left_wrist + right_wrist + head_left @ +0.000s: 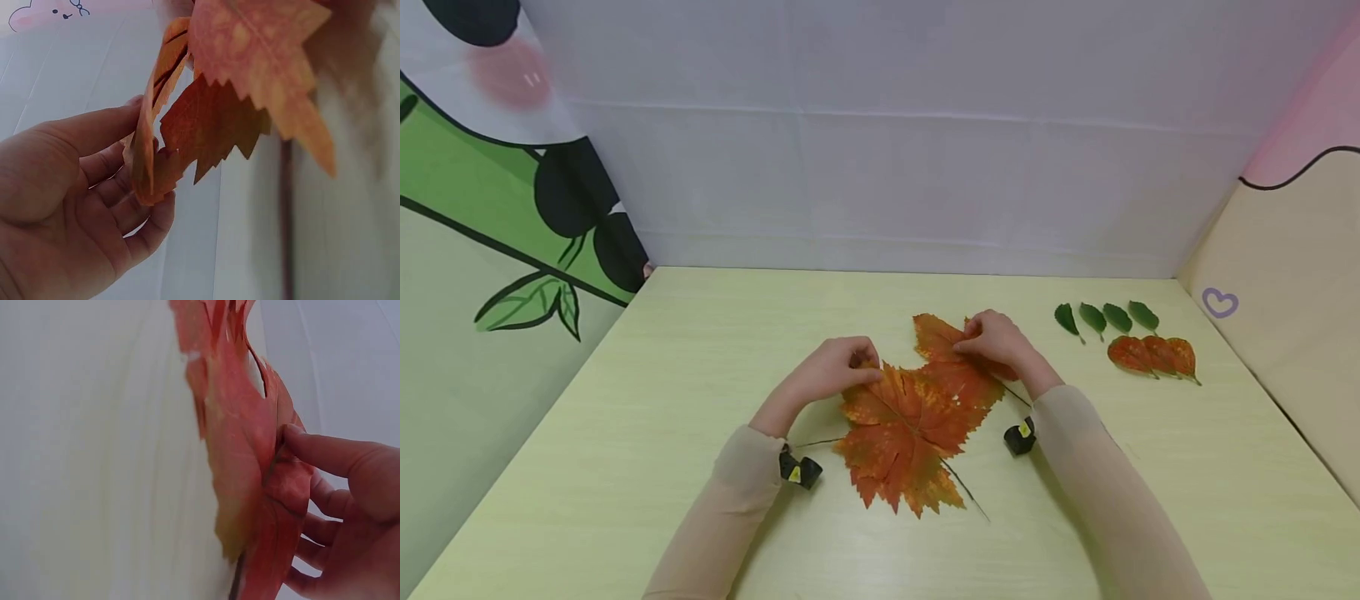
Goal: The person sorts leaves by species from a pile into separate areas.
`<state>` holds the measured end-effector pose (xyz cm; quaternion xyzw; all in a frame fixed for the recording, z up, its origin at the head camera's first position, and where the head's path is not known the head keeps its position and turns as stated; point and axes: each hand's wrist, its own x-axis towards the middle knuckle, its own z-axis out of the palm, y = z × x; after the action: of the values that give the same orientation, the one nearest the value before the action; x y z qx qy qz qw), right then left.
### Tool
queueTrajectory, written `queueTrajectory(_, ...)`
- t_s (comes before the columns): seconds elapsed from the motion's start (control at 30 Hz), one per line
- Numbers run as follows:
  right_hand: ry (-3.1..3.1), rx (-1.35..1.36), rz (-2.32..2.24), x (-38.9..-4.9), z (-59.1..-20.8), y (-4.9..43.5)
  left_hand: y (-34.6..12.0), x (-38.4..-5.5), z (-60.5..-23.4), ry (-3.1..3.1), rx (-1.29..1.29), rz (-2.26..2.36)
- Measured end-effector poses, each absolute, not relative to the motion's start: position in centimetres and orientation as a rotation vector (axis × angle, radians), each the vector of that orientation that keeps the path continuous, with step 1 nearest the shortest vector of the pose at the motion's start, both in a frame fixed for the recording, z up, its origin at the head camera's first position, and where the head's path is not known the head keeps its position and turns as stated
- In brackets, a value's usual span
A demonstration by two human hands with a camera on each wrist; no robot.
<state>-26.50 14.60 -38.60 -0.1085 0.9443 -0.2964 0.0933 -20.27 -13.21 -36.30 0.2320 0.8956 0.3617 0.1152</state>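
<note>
A large orange-red maple leaf [898, 442] lies in front of my body in the head view, overlapping another maple leaf [936, 337] behind it. My left hand [835, 368] pinches the upper left edge of the leaves; in the left wrist view its thumb and fingers close on an orange leaf [165, 75] standing on edge. My right hand [1000, 342] pinches the rear maple leaf between thumb and fingers, and the right wrist view shows this reddish leaf [244, 450] bent upward. Thin dark stems [966, 490] stick out to the left, right and front.
At the right of the pale table [587, 467], several small green leaves [1117, 318] lie in a row. Overlapping red-orange oval leaves [1163, 357] lie just below them. A pale cloth wall [917, 192] stands behind the table. Black wrist cameras [1019, 437] hang at both cuffs.
</note>
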Motion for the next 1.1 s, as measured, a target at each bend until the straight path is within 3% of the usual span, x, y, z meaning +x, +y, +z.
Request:
queueTrajectory(0.4,2.817,-0.241,-0.964,-25.4,-37.9,16.5,-13.7,-20.8,-36.5,2.593,0.657,1.198)
queueTrajectory(0.83,2.697,-0.177,-1.234,-24.7,-38.1,18.6,-14.8,-21.3,-37.1,2.427,0.262,1.400)
queueTrajectory(1.1,2.570,-0.115,-1.455,-24.2,-38.2,19.7,-16.0,-22.1,-37.0,2.256,0.192,1.532)
